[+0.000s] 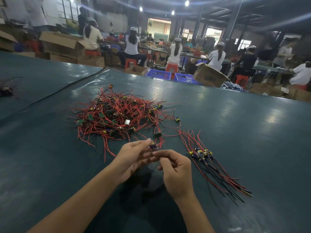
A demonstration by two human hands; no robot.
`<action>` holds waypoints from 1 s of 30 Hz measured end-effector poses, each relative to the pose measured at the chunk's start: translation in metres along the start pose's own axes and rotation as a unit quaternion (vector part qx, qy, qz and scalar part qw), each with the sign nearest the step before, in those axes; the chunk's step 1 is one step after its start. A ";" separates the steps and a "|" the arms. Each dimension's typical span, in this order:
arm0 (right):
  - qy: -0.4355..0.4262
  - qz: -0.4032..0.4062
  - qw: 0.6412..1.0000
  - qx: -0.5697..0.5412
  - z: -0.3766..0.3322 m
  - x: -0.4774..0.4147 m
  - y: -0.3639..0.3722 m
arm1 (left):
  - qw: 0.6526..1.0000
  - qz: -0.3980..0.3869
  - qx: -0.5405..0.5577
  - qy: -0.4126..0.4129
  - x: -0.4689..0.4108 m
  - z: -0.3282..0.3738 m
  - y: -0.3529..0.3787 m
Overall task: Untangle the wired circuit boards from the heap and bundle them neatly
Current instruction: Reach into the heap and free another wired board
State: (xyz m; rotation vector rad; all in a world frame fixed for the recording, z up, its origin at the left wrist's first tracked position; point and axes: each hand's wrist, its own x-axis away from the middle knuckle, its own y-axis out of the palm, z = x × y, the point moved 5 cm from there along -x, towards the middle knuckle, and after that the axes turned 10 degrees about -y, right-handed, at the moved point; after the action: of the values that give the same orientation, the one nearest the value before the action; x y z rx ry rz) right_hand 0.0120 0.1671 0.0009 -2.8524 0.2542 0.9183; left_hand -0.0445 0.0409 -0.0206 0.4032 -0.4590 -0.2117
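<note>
A tangled heap of small circuit boards with red and black wires (116,115) lies on the dark green table, ahead of my hands. To the right lies a sorted bundle of boards (201,153) with their wires fanned toward the near right. My left hand (134,157) pinches one small board with a blue part (153,146) at its fingertips, and red wires trail from the board toward the heap. My right hand (175,169) is close beside it, fingers curled, thumb and forefinger near the board's wires; what they pinch is blurred.
The green table (252,123) stretches wide on all sides. A small dark clump of wires (6,90) lies at the far left. Beyond the far edge stand blue crates (158,74), cardboard boxes (208,76) and seated workers at other benches.
</note>
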 end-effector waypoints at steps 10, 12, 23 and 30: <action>-0.047 0.058 0.965 0.250 0.003 -0.003 -0.013 | 0.939 0.046 -0.089 0.328 0.027 0.034 0.005; -0.062 0.085 0.956 0.274 -0.001 -0.003 -0.015 | 0.930 0.049 -0.102 0.349 0.030 0.036 0.006; 0.113 0.055 0.992 -0.011 0.004 -0.003 -0.002 | 0.948 -0.003 -0.107 0.299 0.028 0.030 0.015; 0.092 0.141 0.984 -0.061 -0.001 -0.005 -0.010 | 0.975 -0.017 -0.066 0.211 0.019 0.020 0.015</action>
State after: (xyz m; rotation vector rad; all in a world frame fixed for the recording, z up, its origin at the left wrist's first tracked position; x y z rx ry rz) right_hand 0.0109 0.1776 0.0057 -3.0727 0.6590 0.7352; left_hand -0.0358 0.0424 0.0089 0.3146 -0.0201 -0.1832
